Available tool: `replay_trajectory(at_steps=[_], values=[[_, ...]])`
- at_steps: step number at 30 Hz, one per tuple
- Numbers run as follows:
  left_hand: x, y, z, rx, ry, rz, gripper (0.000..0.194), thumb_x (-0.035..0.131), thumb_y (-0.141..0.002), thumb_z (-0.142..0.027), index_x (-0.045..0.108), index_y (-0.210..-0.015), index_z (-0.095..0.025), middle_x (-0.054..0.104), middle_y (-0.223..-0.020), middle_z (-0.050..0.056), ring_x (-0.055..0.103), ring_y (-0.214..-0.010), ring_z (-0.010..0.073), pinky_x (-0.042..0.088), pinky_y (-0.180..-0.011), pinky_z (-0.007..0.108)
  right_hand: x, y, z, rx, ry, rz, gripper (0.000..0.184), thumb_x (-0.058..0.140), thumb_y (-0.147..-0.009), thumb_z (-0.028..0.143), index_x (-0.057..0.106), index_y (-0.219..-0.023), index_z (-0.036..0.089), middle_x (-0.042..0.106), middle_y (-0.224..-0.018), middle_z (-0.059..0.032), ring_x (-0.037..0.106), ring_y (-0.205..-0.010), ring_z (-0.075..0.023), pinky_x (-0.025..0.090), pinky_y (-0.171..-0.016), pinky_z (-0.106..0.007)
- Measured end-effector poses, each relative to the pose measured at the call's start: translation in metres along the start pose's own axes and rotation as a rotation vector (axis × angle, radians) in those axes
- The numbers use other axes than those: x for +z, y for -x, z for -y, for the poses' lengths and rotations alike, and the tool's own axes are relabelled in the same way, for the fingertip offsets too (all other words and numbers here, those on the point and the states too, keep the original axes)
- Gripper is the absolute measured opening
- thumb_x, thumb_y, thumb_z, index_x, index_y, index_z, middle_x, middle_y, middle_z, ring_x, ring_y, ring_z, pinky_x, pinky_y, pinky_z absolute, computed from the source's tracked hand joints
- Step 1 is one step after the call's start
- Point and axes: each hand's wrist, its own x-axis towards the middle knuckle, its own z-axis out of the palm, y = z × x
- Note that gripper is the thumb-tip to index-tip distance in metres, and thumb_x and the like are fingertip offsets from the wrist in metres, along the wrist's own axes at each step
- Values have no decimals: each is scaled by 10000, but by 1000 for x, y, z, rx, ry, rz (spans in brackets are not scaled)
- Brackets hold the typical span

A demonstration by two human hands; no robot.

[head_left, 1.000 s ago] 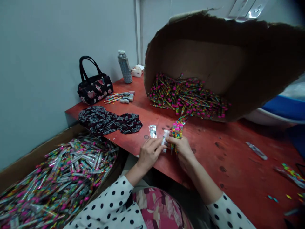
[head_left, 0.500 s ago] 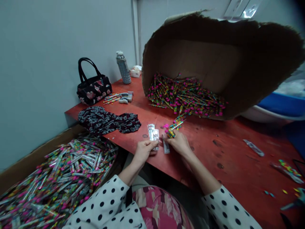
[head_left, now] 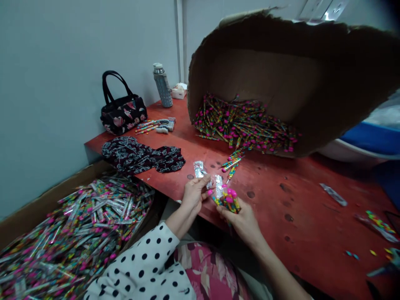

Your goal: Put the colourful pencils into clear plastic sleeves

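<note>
Near the front edge of the red table, my left hand (head_left: 191, 196) is closed in a pinch on a clear plastic sleeve (head_left: 207, 180). A pink tip shows at its fingertips; what it belongs to is partly hidden. My right hand (head_left: 245, 221) is wrapped round a bunch of candy-filled tubes (head_left: 231, 200) with pink caps, multicoloured beads showing through. Between the hands stands another shiny clear sleeve (head_left: 218, 183), and I cannot tell which hand bears it. Just beyond my left hand lies a flat clear sleeve (head_left: 198, 168). A few loose tubes (head_left: 233, 160) lie past my right hand.
A tipped cardboard box (head_left: 268, 71) holds a heap of tubes (head_left: 243, 125). At lower left, another box (head_left: 21, 212) is full of sleeved tubes (head_left: 93, 216). A dark patterned cloth (head_left: 140, 156), handbag (head_left: 123, 116) and bottle (head_left: 163, 87) are on the red table (head_left: 268, 183).
My right hand has drawn back toward me with the bunch, leaving some tubes on the table. My left hand has turned and shifted slightly toward the right; a pink tip now shows there.
</note>
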Motion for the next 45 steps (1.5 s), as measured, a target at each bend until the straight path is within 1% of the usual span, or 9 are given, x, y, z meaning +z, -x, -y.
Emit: replay_trajectory(at_steps=[4,9,13,21,25,30,37,41,45], values=[[6,5,-1,15,20,8,274,761,-579,-307,616,-683,-99,634,-679,39,587,-555,94,515,-498,199,0,3,1,-93,256,-170,224,608,-712,362,613,-836,174,563,-634,23,469,-554,-129,359,-516,-219],[11,10,0,61,33,-16,269,777,-548,-285,617,-669,-106,634,-674,24,595,-582,97,523,-541,214,-2,10,7,-149,446,-241,207,578,-731,397,528,-691,200,512,-562,37,449,-517,-126,335,-490,-214],[14,11,1,78,44,-16,280,775,-547,-301,601,-653,-109,628,-643,27,616,-591,121,517,-547,221,-1,15,5,-230,513,-264,168,560,-743,365,504,-705,211,534,-587,26,462,-529,-135,333,-494,-221],[17,15,3,70,48,13,299,764,-565,-330,611,-674,-98,642,-671,51,620,-589,122,522,-580,231,2,15,0,-277,561,-256,165,559,-745,367,508,-720,212,551,-595,18,465,-516,-136,338,-495,-227],[16,16,2,69,41,22,296,767,-561,-326,616,-674,-98,649,-698,51,618,-601,118,517,-559,215,2,16,0,-247,553,-302,208,547,-759,407,500,-708,212,541,-603,17,462,-523,-135,331,-496,-226],[14,16,4,103,1,3,286,769,-551,-327,621,-659,-107,634,-656,23,596,-575,103,509,-542,216,1,16,4,-220,528,-333,263,558,-747,462,492,-694,213,515,-571,31,436,-498,-127,319,-482,-221],[11,20,8,103,-23,94,262,757,-568,-315,649,-693,-112,617,-627,4,586,-580,100,515,-615,253,1,15,2,-162,477,-342,267,574,-733,464,482,-677,219,498,-538,43,445,-492,-132,310,-471,-222],[12,27,17,112,-44,140,231,761,-561,-288,638,-650,-113,596,-608,-13,567,-573,99,509,-632,266,1,14,2,-211,456,-361,244,564,-749,443,494,-696,215,518,-573,33,460,-519,-133,325,-490,-221],[13,28,25,136,-99,163,214,738,-595,-302,634,-644,-121,594,-615,-18,539,-560,81,456,-584,210,0,10,5,-265,433,-369,210,574,-748,402,519,-703,205,543,-618,9,481,-570,-144,351,-522,-230]])
